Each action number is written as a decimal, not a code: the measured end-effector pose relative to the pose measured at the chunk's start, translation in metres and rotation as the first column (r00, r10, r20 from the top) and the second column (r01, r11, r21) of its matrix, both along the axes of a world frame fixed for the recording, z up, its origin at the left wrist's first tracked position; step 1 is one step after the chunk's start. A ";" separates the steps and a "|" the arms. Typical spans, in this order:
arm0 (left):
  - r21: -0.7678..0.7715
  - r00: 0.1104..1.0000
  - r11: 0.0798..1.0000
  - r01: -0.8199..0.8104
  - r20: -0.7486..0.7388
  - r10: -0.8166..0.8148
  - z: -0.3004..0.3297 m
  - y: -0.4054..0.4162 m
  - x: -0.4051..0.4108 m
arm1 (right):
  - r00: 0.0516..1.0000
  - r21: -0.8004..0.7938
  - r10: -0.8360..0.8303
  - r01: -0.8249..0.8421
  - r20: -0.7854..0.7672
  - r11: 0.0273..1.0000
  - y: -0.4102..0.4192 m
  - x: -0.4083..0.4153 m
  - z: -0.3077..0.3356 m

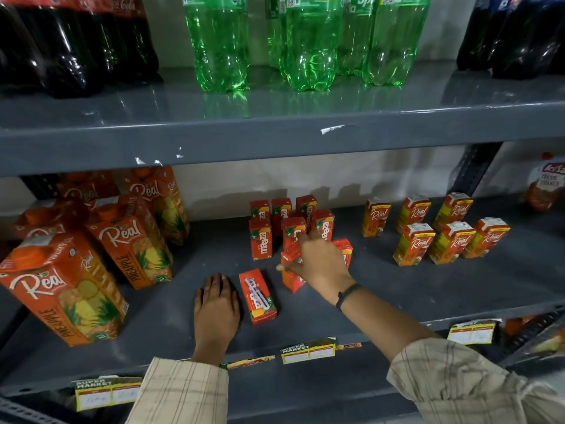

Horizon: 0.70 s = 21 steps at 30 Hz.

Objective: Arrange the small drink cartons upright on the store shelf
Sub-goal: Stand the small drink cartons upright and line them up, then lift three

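Several small red Maaza cartons point(260, 238) stand upright in rows at the middle of the grey shelf point(397, 289). One small carton point(257, 296) lies flat on its back near the front, straw side up. My left hand point(216, 307) rests palm down on the shelf just left of it, holding nothing. My right hand point(318, 260) reaches over a tilted carton point(292, 275) in front of the rows, fingers spread on it. Another carton point(345, 250) stands partly hidden behind that hand.
Large Real pineapple cartons point(73, 289) crowd the left of the shelf. Several small Real cartons point(449, 240) stand upright on the right. Dark and green soda bottles point(305, 41) fill the shelf above. Price tags point(307, 350) hang on the front edge.
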<state>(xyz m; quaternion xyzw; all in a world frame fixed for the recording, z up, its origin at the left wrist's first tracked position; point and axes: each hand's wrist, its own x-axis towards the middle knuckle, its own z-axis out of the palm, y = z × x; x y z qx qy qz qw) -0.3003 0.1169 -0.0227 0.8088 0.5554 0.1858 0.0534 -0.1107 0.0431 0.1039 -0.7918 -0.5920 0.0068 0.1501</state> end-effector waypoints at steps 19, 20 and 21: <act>-0.070 1.000 0.997 0.009 -0.029 -0.011 0.007 -0.003 0.000 | 0.901 -0.297 0.417 -0.368 0.121 0.881 0.027 0.018 0.030; -0.069 1.000 0.998 0.008 -0.030 -0.010 0.008 -0.004 0.000 | 0.883 -0.303 0.449 -0.393 0.139 0.868 0.027 0.020 0.028; -0.068 0.999 0.998 0.008 -0.032 -0.011 0.009 -0.004 0.000 | 0.865 -0.312 0.475 -0.412 0.161 0.856 0.027 0.022 0.027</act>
